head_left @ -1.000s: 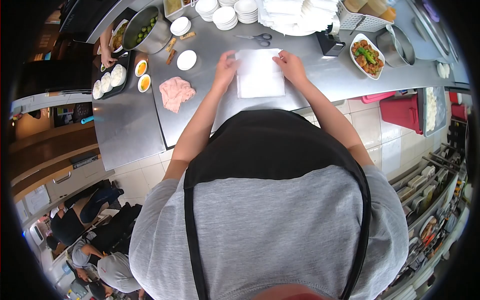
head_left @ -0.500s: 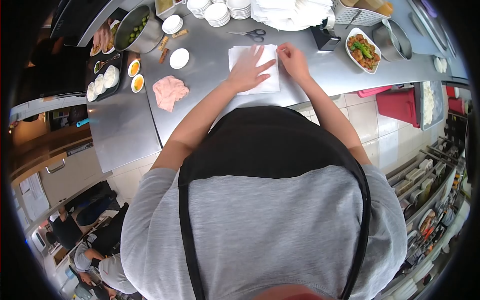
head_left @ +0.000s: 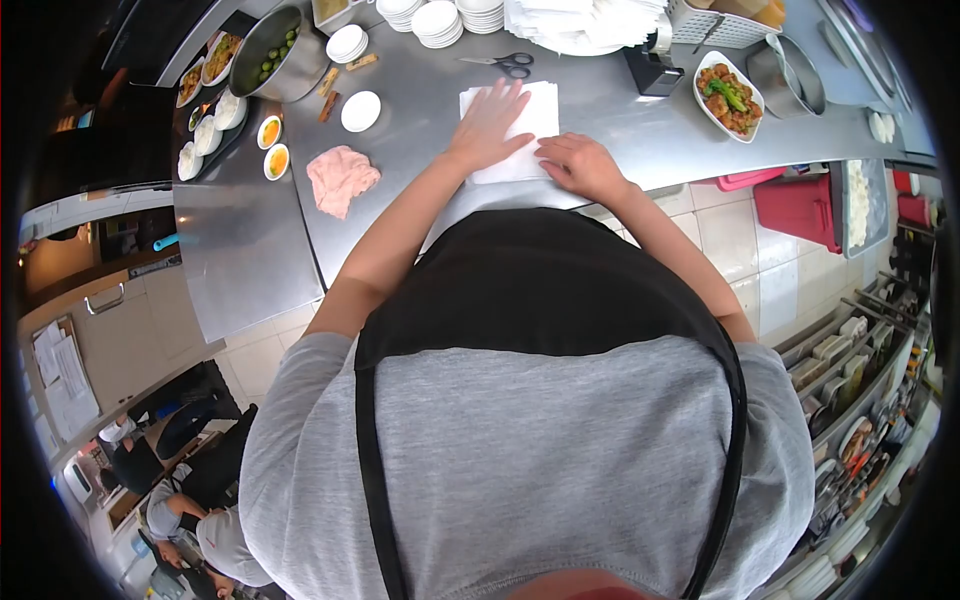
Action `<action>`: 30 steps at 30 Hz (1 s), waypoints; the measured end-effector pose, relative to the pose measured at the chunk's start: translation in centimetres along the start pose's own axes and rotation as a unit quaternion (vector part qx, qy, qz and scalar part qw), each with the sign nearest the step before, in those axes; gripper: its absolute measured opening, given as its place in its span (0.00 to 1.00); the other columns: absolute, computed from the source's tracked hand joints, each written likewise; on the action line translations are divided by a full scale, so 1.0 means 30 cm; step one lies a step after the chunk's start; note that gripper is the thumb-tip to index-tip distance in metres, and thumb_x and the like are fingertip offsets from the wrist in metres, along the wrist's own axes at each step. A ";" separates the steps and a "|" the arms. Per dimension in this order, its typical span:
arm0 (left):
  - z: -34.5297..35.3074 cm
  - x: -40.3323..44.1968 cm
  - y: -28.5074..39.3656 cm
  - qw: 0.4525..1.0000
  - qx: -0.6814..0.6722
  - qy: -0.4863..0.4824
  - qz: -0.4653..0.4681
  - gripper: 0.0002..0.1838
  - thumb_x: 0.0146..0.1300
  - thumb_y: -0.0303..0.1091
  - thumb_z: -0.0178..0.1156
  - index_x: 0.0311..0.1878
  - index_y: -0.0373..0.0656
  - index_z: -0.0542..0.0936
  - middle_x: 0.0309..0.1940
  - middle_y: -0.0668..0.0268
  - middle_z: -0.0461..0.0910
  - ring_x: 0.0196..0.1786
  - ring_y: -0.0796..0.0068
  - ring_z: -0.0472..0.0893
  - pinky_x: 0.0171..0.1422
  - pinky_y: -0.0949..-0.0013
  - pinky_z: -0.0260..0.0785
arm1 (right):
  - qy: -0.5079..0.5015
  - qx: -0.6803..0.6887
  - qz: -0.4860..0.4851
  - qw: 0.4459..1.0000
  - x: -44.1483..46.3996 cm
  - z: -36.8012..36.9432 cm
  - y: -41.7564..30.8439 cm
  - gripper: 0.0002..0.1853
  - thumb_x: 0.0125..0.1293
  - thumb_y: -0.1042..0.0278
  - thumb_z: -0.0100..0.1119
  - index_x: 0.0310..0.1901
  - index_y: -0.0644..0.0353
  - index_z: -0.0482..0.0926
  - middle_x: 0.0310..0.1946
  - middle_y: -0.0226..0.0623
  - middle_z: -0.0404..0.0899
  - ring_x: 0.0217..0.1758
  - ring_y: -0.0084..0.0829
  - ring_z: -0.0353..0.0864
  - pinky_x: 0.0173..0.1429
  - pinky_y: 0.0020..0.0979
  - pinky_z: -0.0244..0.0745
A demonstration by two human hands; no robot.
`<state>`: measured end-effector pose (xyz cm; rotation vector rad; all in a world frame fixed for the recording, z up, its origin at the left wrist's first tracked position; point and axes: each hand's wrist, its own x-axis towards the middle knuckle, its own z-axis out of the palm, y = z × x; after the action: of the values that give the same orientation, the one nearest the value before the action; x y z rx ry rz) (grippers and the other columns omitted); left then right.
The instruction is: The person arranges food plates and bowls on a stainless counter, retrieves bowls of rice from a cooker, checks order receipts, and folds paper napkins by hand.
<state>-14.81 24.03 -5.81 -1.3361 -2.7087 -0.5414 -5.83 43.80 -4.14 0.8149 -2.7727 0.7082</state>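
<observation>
A sheet or stack of white paper (head_left: pixel 543 105) lies on the steel counter in front of me. My left hand (head_left: pixel 490 130) rests flat across its left half, fingers stretched and spread. At the paper's lower right edge is my right hand (head_left: pixel 585 165), its fingers bent and thumb apart, fingertips touching the paper. Whether the paper is folded or layered I cannot tell. Black-handled scissors (head_left: pixel 512 65) lie just beyond the paper. To the left are a crumpled pink cloth (head_left: pixel 342 180) and a small white dish (head_left: pixel 361 111).
White dishes (head_left: pixel 437 24) and a white stack (head_left: pixel 585 25) stand at the back. A black dispenser (head_left: pixel 655 72) and a bowl of food (head_left: pixel 728 98) are on the right. A steel pot (head_left: pixel 285 60) and egg bowls (head_left: pixel 276 161) sit left. People (head_left: pixel 205 525) are behind me.
My right hand has moved from the paper's upper right corner down to its lower right edge. My left hand has shifted slightly left. Another person's hand at the far left has gone.
</observation>
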 end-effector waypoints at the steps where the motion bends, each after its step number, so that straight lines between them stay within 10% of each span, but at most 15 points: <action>1: 0.004 0.002 -0.009 1.000 -0.014 0.005 0.004 0.34 0.60 0.49 0.54 0.66 0.44 0.60 0.69 0.56 0.53 0.71 0.52 0.52 0.72 0.53 0.42 | 0.001 0.000 -0.001 1.000 -0.004 0.010 0.006 0.13 0.55 0.62 0.60 0.41 0.56 0.80 0.44 0.34 0.80 0.46 0.37 0.77 0.52 0.36 0.71; 25: -0.012 -0.003 -0.002 0.995 -0.083 -0.016 -0.043 0.28 0.60 0.28 0.50 0.66 0.49 0.62 0.69 0.64 0.56 0.72 0.60 0.52 0.73 0.56 0.45 | 0.019 -0.092 -0.028 0.995 0.023 -0.001 -0.038 0.10 0.53 0.65 0.57 0.39 0.49 0.77 0.44 0.28 0.76 0.48 0.31 0.72 0.50 0.36 0.65; 30: -0.015 0.020 -0.116 0.960 -0.249 0.018 -0.127 0.23 0.63 0.28 0.49 0.63 0.44 0.67 0.60 0.58 0.69 0.64 0.61 0.67 0.66 0.67 0.57 | 0.011 0.194 0.227 0.954 0.099 -0.004 0.014 0.11 0.55 0.64 0.61 0.36 0.62 0.79 0.32 0.44 0.79 0.33 0.37 0.77 0.38 0.35 0.70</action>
<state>-17.95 22.37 -6.24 -1.0339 -2.8404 -1.3294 -8.54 42.80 -3.36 0.2002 -2.8641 1.3619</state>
